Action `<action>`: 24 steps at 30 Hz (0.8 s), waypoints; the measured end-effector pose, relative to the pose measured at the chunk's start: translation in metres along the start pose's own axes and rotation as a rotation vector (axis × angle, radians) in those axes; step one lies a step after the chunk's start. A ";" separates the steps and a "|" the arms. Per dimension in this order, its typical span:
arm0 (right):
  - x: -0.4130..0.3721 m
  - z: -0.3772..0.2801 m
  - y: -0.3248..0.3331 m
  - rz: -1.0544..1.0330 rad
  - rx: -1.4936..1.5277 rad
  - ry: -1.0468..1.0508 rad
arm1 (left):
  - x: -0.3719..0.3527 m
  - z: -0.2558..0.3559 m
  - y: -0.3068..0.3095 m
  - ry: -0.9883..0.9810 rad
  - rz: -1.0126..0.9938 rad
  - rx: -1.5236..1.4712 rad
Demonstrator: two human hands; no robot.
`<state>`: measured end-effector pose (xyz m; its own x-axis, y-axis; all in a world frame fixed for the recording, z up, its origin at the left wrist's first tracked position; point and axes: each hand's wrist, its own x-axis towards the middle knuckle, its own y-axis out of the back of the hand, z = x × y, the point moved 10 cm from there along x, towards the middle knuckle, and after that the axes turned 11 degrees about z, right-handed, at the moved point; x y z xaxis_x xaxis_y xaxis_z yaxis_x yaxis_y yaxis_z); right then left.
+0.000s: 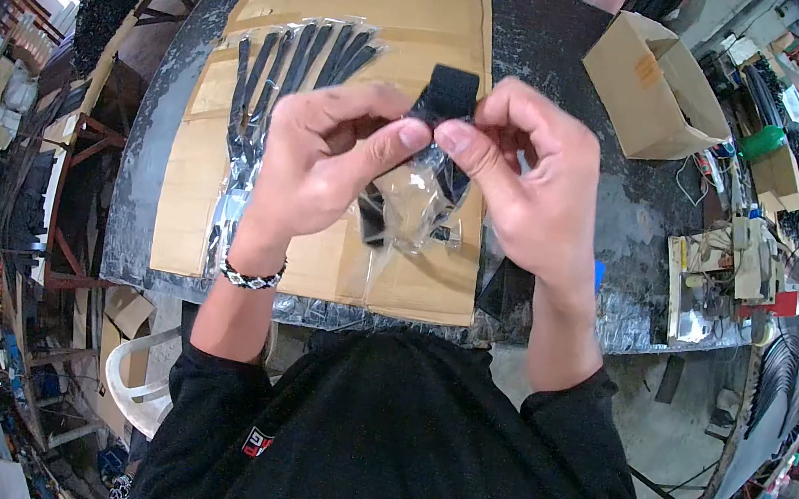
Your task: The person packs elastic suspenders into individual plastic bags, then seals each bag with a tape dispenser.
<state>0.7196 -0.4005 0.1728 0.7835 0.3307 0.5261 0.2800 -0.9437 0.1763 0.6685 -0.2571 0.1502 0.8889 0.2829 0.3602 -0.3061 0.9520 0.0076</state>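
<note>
Over the cardboard sheet, my left hand [321,158] and my right hand [542,177] meet thumb to thumb. Both pinch a black strap [453,90] whose flat, wide end stands up above the fingertips. A clear plastic bag [411,201] hangs below the thumbs, with dark strap parts showing at its sides. The fingers hide where strap and bag come together. To the left of my hands, several black straps in clear bags [288,58] lie fanned out in a row, partly behind my left hand.
The cardboard sheet [402,2] covers much of the black table [548,42]. An open cardboard box [653,86] stands at the table's back right. A cream-coloured machine [746,260] sits at the right edge, and a white chair [136,371] stands at the lower left.
</note>
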 end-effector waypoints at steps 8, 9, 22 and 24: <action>0.028 -0.053 -0.004 -0.057 0.046 0.195 | 0.029 0.064 -0.009 -0.225 -0.134 -0.117; 0.031 -0.057 -0.005 -0.067 0.062 0.205 | 0.033 0.074 -0.013 -0.257 -0.115 -0.153; -0.083 0.180 -0.107 -0.532 0.787 -0.554 | 0.043 0.169 -0.012 -0.406 -0.164 -0.340; -0.116 0.183 -0.124 -0.592 0.739 -0.679 | 0.053 0.166 -0.011 -0.397 -0.182 -0.350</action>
<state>0.6952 -0.3198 -0.0624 0.4959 0.8656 -0.0692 0.7812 -0.4795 -0.3998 0.6622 -0.2725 0.3240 0.6997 0.1088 0.7061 0.0318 0.9826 -0.1829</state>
